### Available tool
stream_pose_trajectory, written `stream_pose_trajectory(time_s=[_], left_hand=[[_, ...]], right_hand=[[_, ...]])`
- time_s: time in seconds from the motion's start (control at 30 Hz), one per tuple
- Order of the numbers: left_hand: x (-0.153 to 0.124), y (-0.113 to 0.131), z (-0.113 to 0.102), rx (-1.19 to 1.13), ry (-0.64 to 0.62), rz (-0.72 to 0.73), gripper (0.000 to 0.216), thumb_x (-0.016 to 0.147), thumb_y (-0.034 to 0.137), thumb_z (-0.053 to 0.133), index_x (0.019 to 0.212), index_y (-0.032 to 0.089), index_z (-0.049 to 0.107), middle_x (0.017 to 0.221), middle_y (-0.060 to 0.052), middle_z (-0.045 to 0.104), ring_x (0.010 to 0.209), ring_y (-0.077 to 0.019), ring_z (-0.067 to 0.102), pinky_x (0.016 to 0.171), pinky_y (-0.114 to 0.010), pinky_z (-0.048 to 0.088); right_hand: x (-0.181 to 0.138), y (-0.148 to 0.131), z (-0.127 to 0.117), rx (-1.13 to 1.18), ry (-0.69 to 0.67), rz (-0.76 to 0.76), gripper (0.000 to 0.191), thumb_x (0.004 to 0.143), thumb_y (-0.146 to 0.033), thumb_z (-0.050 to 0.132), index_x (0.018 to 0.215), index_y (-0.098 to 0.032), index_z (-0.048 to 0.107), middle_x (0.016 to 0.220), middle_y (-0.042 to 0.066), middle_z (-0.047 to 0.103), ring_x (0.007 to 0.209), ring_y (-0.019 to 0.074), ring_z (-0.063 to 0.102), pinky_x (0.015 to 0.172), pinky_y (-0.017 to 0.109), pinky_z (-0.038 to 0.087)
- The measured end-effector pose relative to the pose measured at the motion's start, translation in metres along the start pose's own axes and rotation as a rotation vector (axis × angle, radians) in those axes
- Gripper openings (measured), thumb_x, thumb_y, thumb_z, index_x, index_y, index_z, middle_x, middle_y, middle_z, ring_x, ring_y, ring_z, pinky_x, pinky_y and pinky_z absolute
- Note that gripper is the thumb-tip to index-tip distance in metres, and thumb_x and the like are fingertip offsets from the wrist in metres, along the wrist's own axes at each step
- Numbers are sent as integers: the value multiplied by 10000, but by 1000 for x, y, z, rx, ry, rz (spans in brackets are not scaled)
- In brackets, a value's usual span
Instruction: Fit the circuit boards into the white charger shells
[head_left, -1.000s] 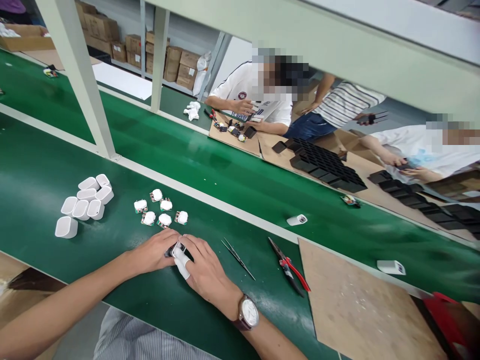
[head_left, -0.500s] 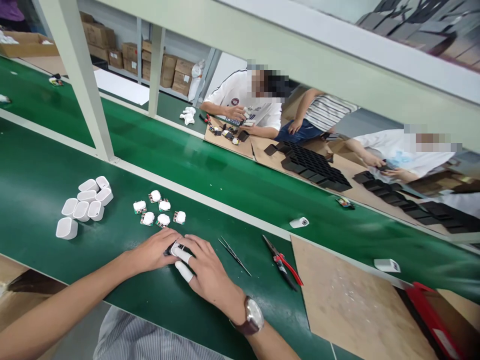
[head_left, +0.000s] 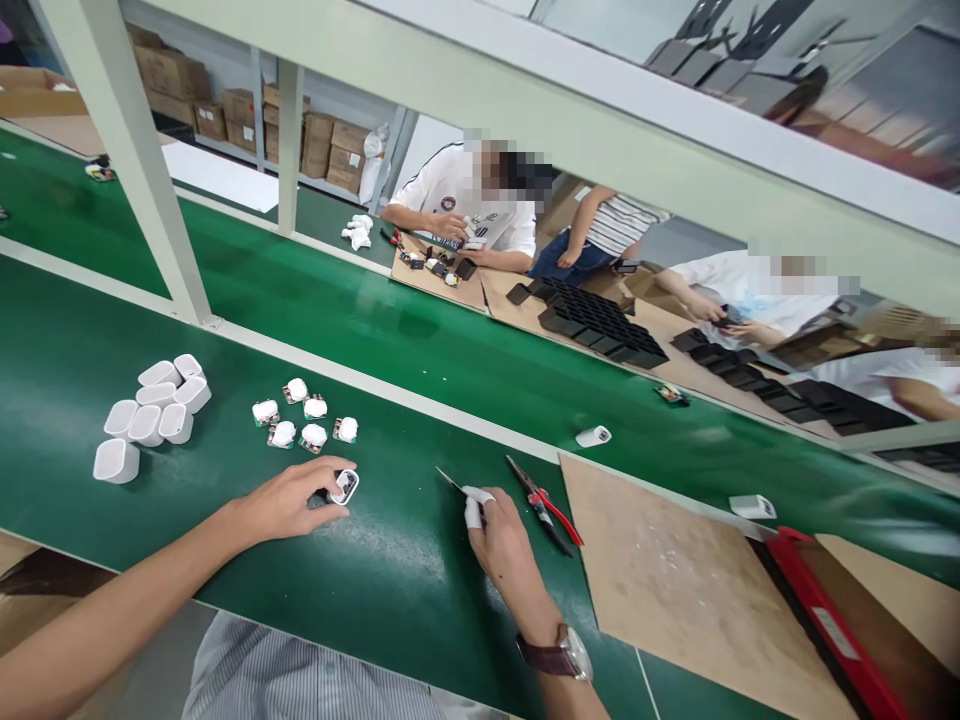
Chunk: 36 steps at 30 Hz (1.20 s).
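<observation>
Head view, left hand: the left hand (head_left: 289, 505) is above the near tabletop (head_left: 397, 590), thumb and fingers pinching an open white casing (head_left: 353, 489) between them.
Open casing: at the left hand's fingertips, its open end facing up and small dark parts showing inside.
Right hand: the right hand (head_left: 501, 545), with white covers on two fingers, is to the right of the casing, well apart from it; its fingers are closed on tweezers (head_left: 448, 479), the grip itself partly hidden.
Tweezers: the slim tips point far and left.
Pliers: red-and-black pliers (head_left: 541, 503) lie just right of the right hand, beside a brown board (head_left: 667, 590).
White-topped boards: six small circuit boards with white tops (head_left: 313, 436) sit just beyond the left hand.
White casings: eight pale casings (head_left: 145, 426) are grouped on the far left of the boards.
Green strip: beyond a pale rail (head_left: 375, 388), two more white units (head_left: 592, 437) lie on a green strip (head_left: 495, 375).
Far side: co-workers sit by rows of black cases (head_left: 600, 325).
</observation>
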<state>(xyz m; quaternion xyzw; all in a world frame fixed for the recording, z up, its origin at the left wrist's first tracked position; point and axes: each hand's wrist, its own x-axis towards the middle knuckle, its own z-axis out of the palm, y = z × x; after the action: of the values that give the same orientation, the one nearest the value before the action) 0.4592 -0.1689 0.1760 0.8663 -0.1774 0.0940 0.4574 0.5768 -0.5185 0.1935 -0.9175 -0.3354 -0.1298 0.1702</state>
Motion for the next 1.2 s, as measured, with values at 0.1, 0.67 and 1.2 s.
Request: stream_pose_trajectory(time_s=[0.1,0.67,1.2], left_hand=[[1,1,2,-19,-22,-115,327,962,363,729,1217,256,553,1417,-86,638,1189,-240,701,944,-368,607],[0,8,5,84,18,-80,560,938,400,765,1412,275,495,1320,-89,672,1188,-264,672,1009,-404,578],[-5,-2,9,-21,2,-116,576,927,424,775,1406,275,490,1351,-92,660,1080,-240,711,948,-389,601]], right_hand=[[12,-42,-9,168,-51,-67,245,1068,-198,396,1261,-193,547,1099,120,646,881,214,663,772,359,589],[41,-116,-33,-202,-201,-522,227,807,-4,585,705,-207,601,910,79,679,766,212,554,633,369,392],[52,-100,-12,267,-230,-364,247,1068,-211,485,962,-192,707,889,55,690,721,170,594,653,310,465]])
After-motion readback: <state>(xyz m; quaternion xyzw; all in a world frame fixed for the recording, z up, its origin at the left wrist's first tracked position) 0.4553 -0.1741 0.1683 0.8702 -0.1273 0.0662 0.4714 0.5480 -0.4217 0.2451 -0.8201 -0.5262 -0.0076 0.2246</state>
